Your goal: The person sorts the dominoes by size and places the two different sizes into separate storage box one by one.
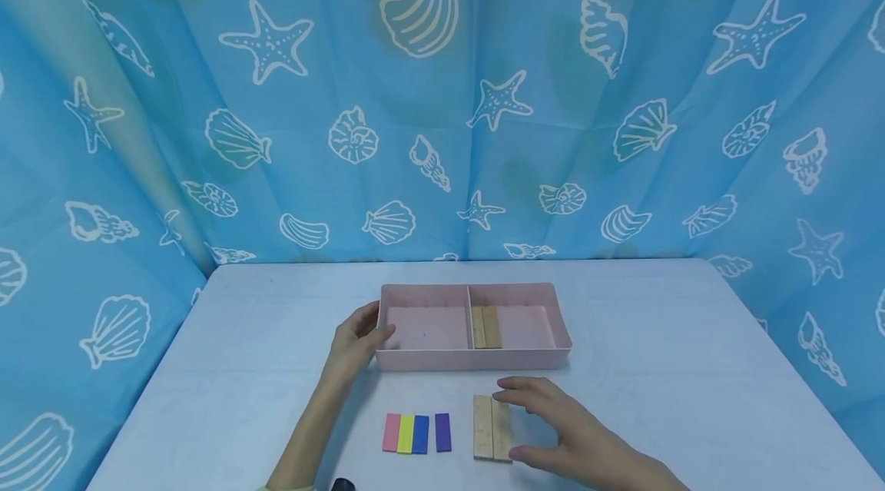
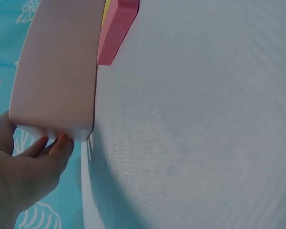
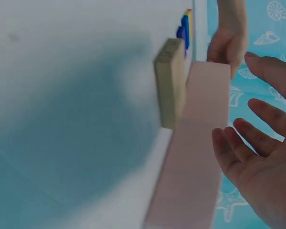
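Note:
My left hand (image 1: 356, 346) holds the left end wall of a pink two-compartment box (image 1: 442, 360), its thumb over the rim and its fingers outside. In the left wrist view, the fingers of that hand (image 2: 33, 171) are against the box's end. Two light wooden blocks (image 1: 487, 328) lie side by side in the right compartment, against the divider. In front of the box, two more wooden blocks (image 1: 492, 429) lie together on the table. My right hand (image 1: 570, 426) hovers at their right side, fingers spread and holding nothing. Whether its fingertips touch them cannot be told.
Left of the loose wooden blocks, pink (image 1: 391, 433), yellow (image 1: 405, 436) and blue (image 1: 420, 436) blocks lie touching. A purple block (image 1: 442, 433) lies slightly apart. A small black object (image 1: 343, 485) shows at the front edge. A blue shell-patterned curtain (image 1: 442, 91) hangs behind the white table.

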A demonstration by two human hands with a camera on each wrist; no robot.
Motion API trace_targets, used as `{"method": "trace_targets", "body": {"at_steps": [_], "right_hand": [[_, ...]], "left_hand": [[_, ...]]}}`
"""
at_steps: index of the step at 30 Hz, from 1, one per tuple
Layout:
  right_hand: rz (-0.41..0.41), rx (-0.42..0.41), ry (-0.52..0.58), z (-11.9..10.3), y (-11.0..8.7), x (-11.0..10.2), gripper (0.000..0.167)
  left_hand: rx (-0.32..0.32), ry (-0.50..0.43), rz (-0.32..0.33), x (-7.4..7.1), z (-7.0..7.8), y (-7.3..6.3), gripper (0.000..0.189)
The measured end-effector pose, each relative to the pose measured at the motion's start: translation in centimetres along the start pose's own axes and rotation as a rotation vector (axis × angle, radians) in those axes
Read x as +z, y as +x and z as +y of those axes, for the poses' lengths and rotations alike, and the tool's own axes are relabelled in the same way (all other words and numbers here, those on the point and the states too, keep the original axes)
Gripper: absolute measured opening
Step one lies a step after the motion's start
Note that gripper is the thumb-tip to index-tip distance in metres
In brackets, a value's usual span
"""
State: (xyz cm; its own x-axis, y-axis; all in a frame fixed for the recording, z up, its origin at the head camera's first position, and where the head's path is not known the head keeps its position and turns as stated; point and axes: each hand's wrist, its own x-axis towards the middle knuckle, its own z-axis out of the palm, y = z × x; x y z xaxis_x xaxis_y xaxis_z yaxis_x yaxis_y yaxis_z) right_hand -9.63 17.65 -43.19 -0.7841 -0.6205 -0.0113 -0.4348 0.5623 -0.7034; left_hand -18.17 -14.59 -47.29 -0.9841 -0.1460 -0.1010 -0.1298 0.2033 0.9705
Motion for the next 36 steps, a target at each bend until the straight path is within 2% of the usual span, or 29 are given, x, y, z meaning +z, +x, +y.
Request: {"method": "trace_targets", "body": {"at_steps": [4, 11, 16, 24, 36], "right_hand": [[-0.027, 0.068, 0.038, 0.9, -0.1, 1.1, 0.063], [0.003, 0.079, -0.058, 2.5, 0.0, 2.6, 0.062], [-0.002, 0.128, -0.098, 3.1, 0.1, 3.0, 0.065], [0.002, 0.073, -0.151, 3.2, 0.2, 3.0, 0.074], [0.019, 0.050, -0.153, 3.3, 0.5, 3.4, 0.064]], "left_hand": [[0.004, 0.004, 0.000, 0.0, -0.1, 0.0, 0.061], [-0.001, 0.016, 0.004, 0.1, -0.3, 0.1, 0.060], [-0.010, 0.012, 0.000, 0.1, -0.2, 0.0, 0.061], [-0.013, 0.005, -0.002, 0.0, 0.2, 0.1, 0.060], [-0.001, -0.016, -0.024, -0.2, 0.0, 0.1, 0.060]]}}
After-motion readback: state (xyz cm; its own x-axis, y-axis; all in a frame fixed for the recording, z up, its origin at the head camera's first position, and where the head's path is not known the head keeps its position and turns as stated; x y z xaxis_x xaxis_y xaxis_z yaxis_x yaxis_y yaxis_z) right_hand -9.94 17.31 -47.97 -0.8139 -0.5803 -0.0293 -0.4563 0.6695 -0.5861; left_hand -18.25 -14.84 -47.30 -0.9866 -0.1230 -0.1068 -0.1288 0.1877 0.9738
